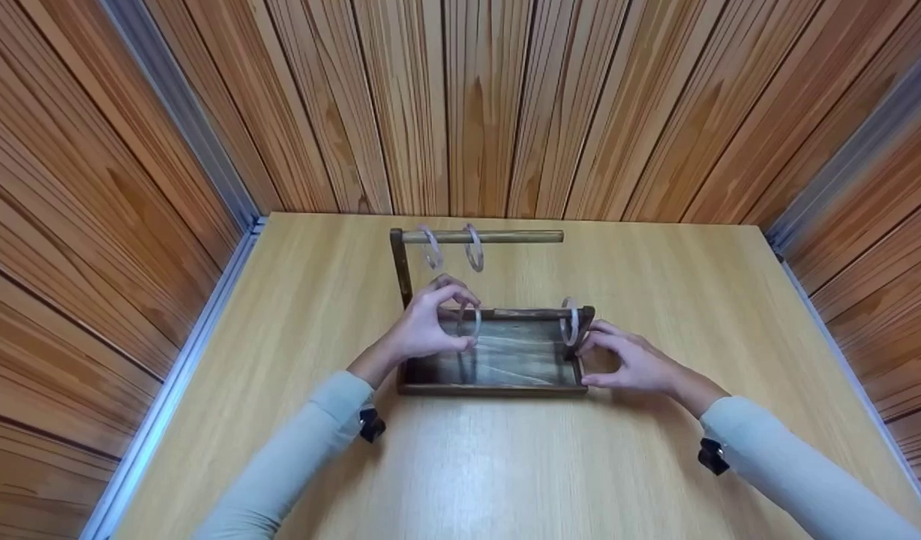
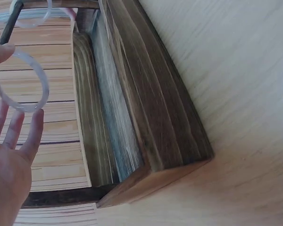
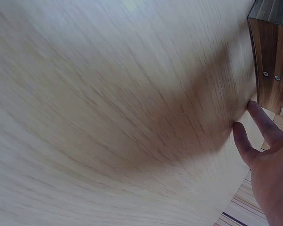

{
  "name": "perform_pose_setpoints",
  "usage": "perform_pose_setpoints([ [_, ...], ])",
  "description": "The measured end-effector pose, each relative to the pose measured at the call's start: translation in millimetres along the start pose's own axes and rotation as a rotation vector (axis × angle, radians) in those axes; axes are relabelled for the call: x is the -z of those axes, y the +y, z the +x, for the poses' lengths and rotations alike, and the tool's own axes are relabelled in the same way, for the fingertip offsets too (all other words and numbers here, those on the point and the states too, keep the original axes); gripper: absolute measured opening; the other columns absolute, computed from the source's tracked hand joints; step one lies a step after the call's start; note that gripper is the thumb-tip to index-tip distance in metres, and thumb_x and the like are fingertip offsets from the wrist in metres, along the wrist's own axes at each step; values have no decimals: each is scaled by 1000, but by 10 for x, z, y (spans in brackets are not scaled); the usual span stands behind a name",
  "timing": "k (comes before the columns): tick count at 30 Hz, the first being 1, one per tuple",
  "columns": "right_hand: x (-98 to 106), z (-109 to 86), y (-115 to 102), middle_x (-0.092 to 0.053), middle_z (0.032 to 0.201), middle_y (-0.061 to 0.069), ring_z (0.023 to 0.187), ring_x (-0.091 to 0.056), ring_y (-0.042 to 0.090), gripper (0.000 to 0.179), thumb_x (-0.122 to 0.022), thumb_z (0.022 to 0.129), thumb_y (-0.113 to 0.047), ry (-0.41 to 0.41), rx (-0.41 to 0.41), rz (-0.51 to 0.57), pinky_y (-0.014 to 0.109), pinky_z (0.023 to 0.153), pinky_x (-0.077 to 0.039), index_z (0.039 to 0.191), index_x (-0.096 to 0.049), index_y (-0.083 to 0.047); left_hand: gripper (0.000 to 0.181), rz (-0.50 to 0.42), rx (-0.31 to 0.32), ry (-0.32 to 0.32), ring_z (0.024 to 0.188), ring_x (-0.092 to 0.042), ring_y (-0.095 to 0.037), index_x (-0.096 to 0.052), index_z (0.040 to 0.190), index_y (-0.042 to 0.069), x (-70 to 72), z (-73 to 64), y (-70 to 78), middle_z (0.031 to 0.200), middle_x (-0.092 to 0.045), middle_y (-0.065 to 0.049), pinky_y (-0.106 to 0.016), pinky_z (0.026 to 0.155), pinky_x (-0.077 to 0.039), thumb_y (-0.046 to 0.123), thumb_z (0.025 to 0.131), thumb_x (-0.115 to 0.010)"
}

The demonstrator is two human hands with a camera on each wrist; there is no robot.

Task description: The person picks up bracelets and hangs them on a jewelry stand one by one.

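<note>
My left hand (image 1: 430,322) pinches a pale translucent bangle (image 1: 477,322) between thumb and fingertips, above the tray of a dark wooden stand (image 1: 490,390). In the left wrist view, the free end of the stand's lower bar (image 2: 9,26) overlaps the thumb beside this bangle (image 2: 46,84). Another bangle (image 1: 571,322) hangs on that bar near its right post. With thumb and fingers my right hand (image 1: 629,364) holds the stand's right end. Two of its fingers (image 3: 262,120) stretch down beside the screwed end board (image 3: 271,61) in the right wrist view.
Two more bangles (image 1: 473,249) hang on the stand's upper bar (image 1: 520,236), which is carried by a post (image 1: 400,266) at the left. The stand rests on a light wooden table (image 1: 475,465). Wood-plank walls (image 1: 475,112) enclose the back and both sides.
</note>
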State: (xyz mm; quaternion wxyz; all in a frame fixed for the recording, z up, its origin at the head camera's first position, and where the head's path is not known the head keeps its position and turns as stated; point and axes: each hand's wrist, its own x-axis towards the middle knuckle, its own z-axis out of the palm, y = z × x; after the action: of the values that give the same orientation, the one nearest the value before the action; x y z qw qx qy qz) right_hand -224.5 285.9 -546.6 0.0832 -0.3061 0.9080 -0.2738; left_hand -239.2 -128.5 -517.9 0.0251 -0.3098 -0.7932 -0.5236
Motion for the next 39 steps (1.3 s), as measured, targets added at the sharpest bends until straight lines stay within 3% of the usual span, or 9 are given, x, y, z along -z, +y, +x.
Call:
perform_pose_setpoints([
  [4, 1, 0, 1, -57, 166, 29, 150, -58, 59, 41, -92, 95, -38, -7, -15, 3, 77, 122, -48, 126, -76, -17, 50, 23, -15, 36, 119, -67, -32, -78, 122, 5, -19, -8, 4, 124, -70, -15, -51, 106, -67, 4, 76, -97],
  [10, -4, 3, -5, -58, 166, 28, 151, -57, 60, 40, -92, 95, -38, -6, -14, 3, 79, 122, -47, 126, -76, -18, 50, -36, 22, 10, 122, -65, -33, -76, 125, 2, -65, -17, 33, 128, -67, -18, -52, 104, -69, -1, 78, -94],
  [15, -2, -3, -5, -54, 168, 31, 152, -54, 63, 44, -91, 95, -40, -6, -25, 0, 80, 123, -45, 128, -76, -16, 52, -20, 31, 15, 126, -65, -33, -76, 127, 5, -113, -17, 88, 132, -65, -16, -47, 105, -69, 3, 79, -96],
  [22, -3, 6, 2, -63, 160, 25, 146, -63, 55, 40, -94, 93, -34, 17, 19, 3, 75, 117, -53, 123, -75, -17, 52, -73, 29, 34, 132, -66, -43, -75, 127, 3, -188, 27, 141, 135, -62, -18, -53, 106, -68, 6, 80, -96],
  [26, -3, 5, 3, -63, 160, 23, 145, -64, 54, 39, -94, 93, -34, 13, 19, -2, 75, 117, -53, 123, -75, -18, 53, -56, 30, 33, 131, -66, -35, -74, 128, 2, -224, 44, 166, 135, -62, -18, -42, 106, -69, 5, 79, -96],
  [34, -1, 3, 13, -63, 161, 20, 146, -64, 52, 39, -93, 94, -38, 20, 17, 3, 73, 120, -52, 123, -76, -20, 55, -14, 21, 37, 128, -66, -31, -74, 128, 7, -274, 97, 167, 134, -66, -15, -37, 107, -68, 8, 79, -97],
  [39, -5, 1, 10, -64, 160, 17, 145, -65, 49, 38, -93, 94, -37, 17, 17, 1, 71, 119, -53, 123, -76, -21, 56, -59, 25, 26, 129, -66, -32, -72, 129, 4, -317, 132, 193, 135, -66, -17, -43, 107, -68, 5, 79, -97],
])
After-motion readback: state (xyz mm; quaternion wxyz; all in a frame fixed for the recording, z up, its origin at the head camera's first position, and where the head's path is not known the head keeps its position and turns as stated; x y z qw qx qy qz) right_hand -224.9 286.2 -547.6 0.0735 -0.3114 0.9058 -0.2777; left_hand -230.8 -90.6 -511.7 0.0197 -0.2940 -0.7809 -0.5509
